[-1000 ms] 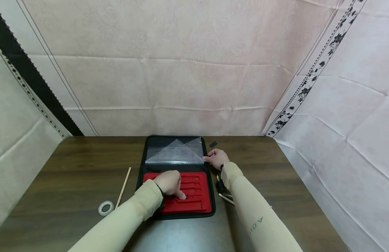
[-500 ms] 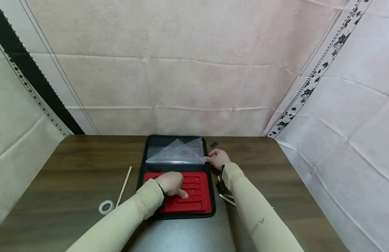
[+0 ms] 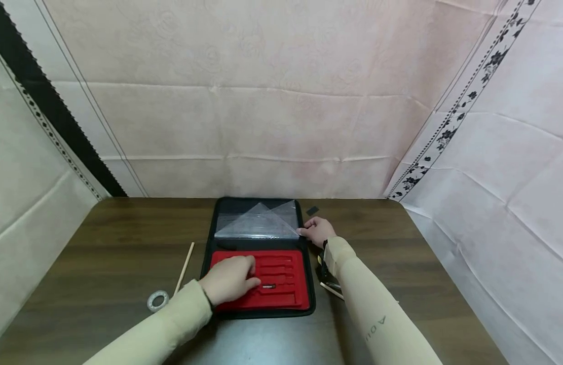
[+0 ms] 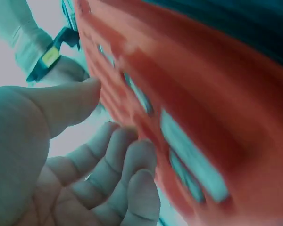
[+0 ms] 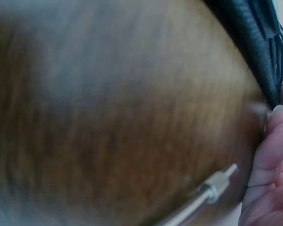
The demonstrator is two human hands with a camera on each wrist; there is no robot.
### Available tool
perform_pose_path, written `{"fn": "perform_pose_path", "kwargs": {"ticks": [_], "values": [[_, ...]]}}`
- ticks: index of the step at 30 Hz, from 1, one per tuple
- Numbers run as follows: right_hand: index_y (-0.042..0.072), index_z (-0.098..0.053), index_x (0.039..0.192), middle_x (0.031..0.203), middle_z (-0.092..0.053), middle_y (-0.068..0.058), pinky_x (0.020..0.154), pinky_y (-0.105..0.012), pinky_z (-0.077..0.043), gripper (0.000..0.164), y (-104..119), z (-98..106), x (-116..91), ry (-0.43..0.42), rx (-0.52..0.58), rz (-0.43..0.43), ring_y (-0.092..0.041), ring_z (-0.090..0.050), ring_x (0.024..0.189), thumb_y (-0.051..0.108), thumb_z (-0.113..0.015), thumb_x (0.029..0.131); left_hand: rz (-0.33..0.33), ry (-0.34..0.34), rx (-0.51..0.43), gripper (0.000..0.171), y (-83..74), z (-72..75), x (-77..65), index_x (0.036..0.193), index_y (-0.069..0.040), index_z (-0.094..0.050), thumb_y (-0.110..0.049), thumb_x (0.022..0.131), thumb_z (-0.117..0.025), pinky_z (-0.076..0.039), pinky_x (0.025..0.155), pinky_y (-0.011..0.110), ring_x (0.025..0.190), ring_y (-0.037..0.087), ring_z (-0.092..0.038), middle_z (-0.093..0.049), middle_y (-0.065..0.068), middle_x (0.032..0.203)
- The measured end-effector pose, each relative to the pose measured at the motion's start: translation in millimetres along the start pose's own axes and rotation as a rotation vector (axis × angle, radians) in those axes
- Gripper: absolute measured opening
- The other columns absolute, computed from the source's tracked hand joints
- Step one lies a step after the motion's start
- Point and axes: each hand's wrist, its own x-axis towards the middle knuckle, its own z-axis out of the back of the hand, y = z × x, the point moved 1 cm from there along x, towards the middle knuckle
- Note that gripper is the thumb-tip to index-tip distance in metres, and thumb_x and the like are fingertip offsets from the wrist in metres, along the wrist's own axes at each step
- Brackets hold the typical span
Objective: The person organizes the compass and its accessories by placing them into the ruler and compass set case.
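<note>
A black zip case (image 3: 208, 261) lies unfolded on the table, a red slotted tray (image 3: 281, 299) in its near half and a clear plastic flap (image 3: 258, 223) in its far half. My left hand (image 3: 231, 278) hovers at the tray's left side, thumb and fingers apart, holding nothing visible. Just right of its fingertips, a small dark metallic piece (image 3: 268, 286) sits in a slot. Pale strips (image 4: 191, 155) show in the slots in the left wrist view. My right hand (image 3: 318, 232) grips the case's right edge beside the flap; its thumb is partly hidden in the right wrist view.
Left of the case are a tape roll (image 3: 157, 301) and a thin wooden stick (image 3: 184, 268). A small dark rectangle (image 3: 312, 211) lies beyond my right hand. Under the right forearm are another stick (image 3: 331, 290) and a slim metal-tipped tool (image 5: 212, 188).
My left hand has lifted off the tray's middle and drawn back left, uncovering the small metallic piece in its slot. The right hand keeps its place at the case edge.
</note>
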Motion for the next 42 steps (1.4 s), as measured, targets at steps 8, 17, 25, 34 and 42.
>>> {"fn": "perform_pose_path", "kwargs": {"ticks": [8, 17, 25, 34, 42], "values": [[0.005, -0.061, 0.102, 0.09, -0.061, -0.009, 0.065, -0.034, -0.048, 0.034, 2, 1, -4, 0.0, -0.001, -0.012, -0.021, -0.061, 0.077, 0.029, -0.077, 0.084, 0.091, -0.038, 0.089, 0.032, 47.5, 32.0, -28.7, 0.099, -0.011, -0.063, -0.03, 0.08, -0.08, -0.045, 0.064, 0.033, 0.072, 0.015, -0.049, -0.052, 0.001, 0.085], [0.005, -0.061, 0.101, 0.089, -0.061, -0.009, 0.065, -0.032, -0.048, 0.033, 6, 1, -6, 0.001, 0.014, -0.018, -0.021, -0.061, 0.076, 0.028, -0.077, 0.084, 0.171, 0.027, 0.087, 0.039, 86.6, 50.1, -66.9, 0.099, -0.012, -0.064, -0.035, 0.074, -0.083, -0.047, 0.06, 0.034, 0.073, 0.016, -0.05, -0.053, 0.003, 0.089], [0.006, -0.061, 0.103, 0.091, -0.062, -0.009, 0.068, -0.034, -0.048, 0.033, 5, 0, -6, -0.005, -0.002, -0.011, -0.021, -0.062, 0.078, 0.029, -0.075, 0.085, 0.211, 0.083, 0.054, 0.047, 106.7, 46.0, -93.2, 0.1, -0.01, -0.061, -0.036, 0.07, -0.086, -0.043, 0.06, 0.035, 0.07, 0.015, -0.047, -0.052, 0.003, 0.088], [0.006, -0.061, 0.103, 0.09, -0.062, -0.008, 0.068, -0.034, -0.048, 0.034, 3, 2, -5, -0.004, -0.021, -0.009, -0.02, -0.061, 0.078, 0.031, -0.075, 0.085, 0.21, 0.079, 0.039, 0.039, 111.5, 40.9, -101.6, 0.098, -0.011, -0.062, -0.021, 0.069, -0.087, -0.044, 0.064, 0.037, 0.074, 0.014, -0.049, -0.052, 0.002, 0.088], [0.006, -0.061, 0.104, 0.091, -0.062, -0.009, 0.068, -0.034, -0.049, 0.034, 3, 2, -5, 0.013, -0.003, 0.005, -0.02, -0.063, 0.078, 0.031, -0.075, 0.085, 0.184, 0.056, 0.037, 0.03, 116.6, 39.4, -107.2, 0.091, -0.011, -0.061, -0.019, 0.073, -0.084, -0.045, 0.066, 0.036, 0.073, 0.013, -0.049, -0.052, 0.001, 0.085]]}}
